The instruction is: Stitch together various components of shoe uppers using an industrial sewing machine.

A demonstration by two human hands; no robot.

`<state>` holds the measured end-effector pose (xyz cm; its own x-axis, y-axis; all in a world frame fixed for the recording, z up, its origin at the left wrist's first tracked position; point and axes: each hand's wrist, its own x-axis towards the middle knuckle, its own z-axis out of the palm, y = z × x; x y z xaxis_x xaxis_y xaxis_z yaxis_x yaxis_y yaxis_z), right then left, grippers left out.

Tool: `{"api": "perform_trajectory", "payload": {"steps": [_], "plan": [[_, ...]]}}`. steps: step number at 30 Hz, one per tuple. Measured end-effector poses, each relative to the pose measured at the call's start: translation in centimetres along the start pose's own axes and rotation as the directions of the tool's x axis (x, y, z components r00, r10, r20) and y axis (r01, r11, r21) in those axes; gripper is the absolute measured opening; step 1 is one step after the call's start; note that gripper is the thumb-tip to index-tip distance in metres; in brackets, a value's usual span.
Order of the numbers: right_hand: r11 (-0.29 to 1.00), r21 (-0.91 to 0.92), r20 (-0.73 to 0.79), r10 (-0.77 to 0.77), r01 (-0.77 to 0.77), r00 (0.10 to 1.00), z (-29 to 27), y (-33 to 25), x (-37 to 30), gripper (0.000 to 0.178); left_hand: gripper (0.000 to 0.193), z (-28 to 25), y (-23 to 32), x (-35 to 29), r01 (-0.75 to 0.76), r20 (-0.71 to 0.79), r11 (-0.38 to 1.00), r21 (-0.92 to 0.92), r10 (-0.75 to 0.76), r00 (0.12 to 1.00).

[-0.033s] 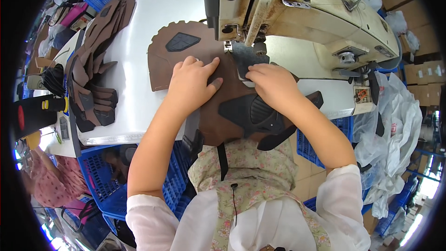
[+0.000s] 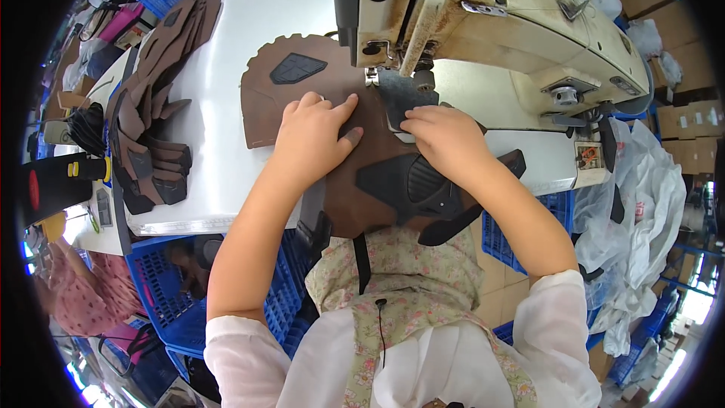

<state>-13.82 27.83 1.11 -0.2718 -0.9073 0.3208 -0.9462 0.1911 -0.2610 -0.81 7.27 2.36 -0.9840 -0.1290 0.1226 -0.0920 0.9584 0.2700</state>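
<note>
A brown leather-like shoe upper piece (image 2: pixel 260 109) with a scalloped far edge and black moulded patches lies on the white sewing table, its near part hanging over the edge toward my lap. My left hand (image 2: pixel 313 140) rests on it, fingers spread and pressing down, just left of the presser foot (image 2: pixel 371 75). At the inner edge of the piece, beside the dark metal plate (image 2: pixel 408 94), my right hand (image 2: pixel 449 140) has its fingers close together and bent over that edge; its thumb is hidden. The sewing machine's (image 2: pixel 453 15) head stands right above the piece.
Stacked brown upper pieces (image 2: pixel 155 98) lie at the left of the white tabletop (image 2: pixel 226 189). Blue crates (image 2: pixel 162 287) stand below on the left. Clear plastic bags (image 2: pixel 634 211) bulge at the right. Another person in pink (image 2: pixel 91 287) is at the far left.
</note>
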Motion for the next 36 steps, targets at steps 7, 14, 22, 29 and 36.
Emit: {"api": "perform_trajectory", "payload": {"steps": [7, 14, 22, 29, 36], "plan": [[0.985, -0.166, 0.125, -0.024, 0.044, 0.992, 0.1, -1.5, 0.5, 0.023, 0.046, -0.2, 0.4, -0.1, 0.041, 0.041, 0.999, -0.024, -0.040, 0.998], [0.987, -0.150, -0.069, -0.067, 0.056, 0.995, 0.7, -1.8, 0.3, 0.011, 0.042, 1.4, 0.6, -1.0, 0.032, -0.093, 0.998, 0.061, -0.026, 0.995], [0.988, -0.156, -0.078, -0.015, 0.002, 0.997, 0.9, -2.6, 0.6, 0.012, 0.038, 1.1, 0.2, -0.7, 0.039, -0.102, 0.991, 0.129, -0.026, 0.994], [0.983, -0.176, -0.098, 0.035, -0.052, 0.995, 1.7, -3.4, 1.3, 0.012, 0.038, 1.1, -0.9, 0.1, 0.047, -0.119, 0.988, 0.149, -0.029, 0.992], [0.965, -0.202, 0.007, 0.172, -0.167, 0.985, 2.0, -4.5, 2.4, 0.023, 0.036, 1.0, -2.3, 1.1, 0.027, -0.127, 0.984, 0.179, -0.004, 0.992]]}}
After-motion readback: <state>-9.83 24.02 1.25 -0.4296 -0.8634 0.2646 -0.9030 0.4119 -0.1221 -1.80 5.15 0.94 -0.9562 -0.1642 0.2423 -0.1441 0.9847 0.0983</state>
